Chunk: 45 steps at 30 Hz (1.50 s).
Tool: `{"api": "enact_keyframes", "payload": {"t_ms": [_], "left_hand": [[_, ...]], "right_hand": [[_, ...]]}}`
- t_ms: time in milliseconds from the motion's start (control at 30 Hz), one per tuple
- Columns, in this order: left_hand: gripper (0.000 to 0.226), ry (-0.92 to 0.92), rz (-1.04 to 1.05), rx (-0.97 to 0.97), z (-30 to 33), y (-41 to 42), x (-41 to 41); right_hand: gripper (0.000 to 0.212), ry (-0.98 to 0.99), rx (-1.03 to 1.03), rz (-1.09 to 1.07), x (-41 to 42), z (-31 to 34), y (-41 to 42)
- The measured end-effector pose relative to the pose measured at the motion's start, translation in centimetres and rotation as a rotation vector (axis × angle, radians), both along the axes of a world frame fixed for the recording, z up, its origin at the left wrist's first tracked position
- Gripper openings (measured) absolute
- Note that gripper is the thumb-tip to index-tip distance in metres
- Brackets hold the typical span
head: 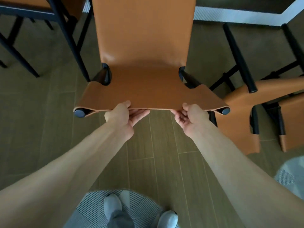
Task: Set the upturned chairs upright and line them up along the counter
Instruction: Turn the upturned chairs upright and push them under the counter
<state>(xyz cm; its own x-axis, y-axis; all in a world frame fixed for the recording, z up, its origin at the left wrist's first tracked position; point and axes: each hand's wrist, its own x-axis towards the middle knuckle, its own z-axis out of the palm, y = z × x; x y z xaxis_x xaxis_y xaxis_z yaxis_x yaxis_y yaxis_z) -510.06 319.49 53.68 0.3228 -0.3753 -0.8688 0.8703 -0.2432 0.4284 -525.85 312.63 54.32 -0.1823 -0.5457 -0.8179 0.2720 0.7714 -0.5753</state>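
Note:
An orange leather chair with a black frame stands upright in front of me, its tall back towards the counter. My left hand grips the front edge of its seat, thumb on top and fingers underneath. My right hand holds the same edge further right in the same way. At the right a second orange chair lies upturned on the floor, its black legs pointing up and away.
Another upright chair stands at the upper left. The white base of the counter runs along the top right. Wood-plank floor lies below, and my feet stand on a patterned grey rug.

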Motion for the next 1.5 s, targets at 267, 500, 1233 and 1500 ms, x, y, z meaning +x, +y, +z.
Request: {"api": "enact_keyframes", "payload": {"t_ms": [267,500,1233,1500], "left_hand": [[0.021,-0.224,-0.16,-0.061,2.6,-8.2,5.5],[0.028,-0.351,-0.241,-0.135,4.0,-15.5,8.7],[0.017,-0.304,-0.278,-0.093,8.4,-37.9,19.2],[0.017,-0.295,-0.284,-0.013,8.6,-41.3,20.3]], "right_hand": [[0.025,0.1,-0.159,0.116,3.8,3.9,-8.6],[0.03,0.193,-0.249,0.102,8.2,5.8,-15.5],[0.018,0.134,-0.259,0.156,18.0,9.1,-37.6],[0.017,0.166,-0.233,0.159,19.4,8.8,-40.6]]}}
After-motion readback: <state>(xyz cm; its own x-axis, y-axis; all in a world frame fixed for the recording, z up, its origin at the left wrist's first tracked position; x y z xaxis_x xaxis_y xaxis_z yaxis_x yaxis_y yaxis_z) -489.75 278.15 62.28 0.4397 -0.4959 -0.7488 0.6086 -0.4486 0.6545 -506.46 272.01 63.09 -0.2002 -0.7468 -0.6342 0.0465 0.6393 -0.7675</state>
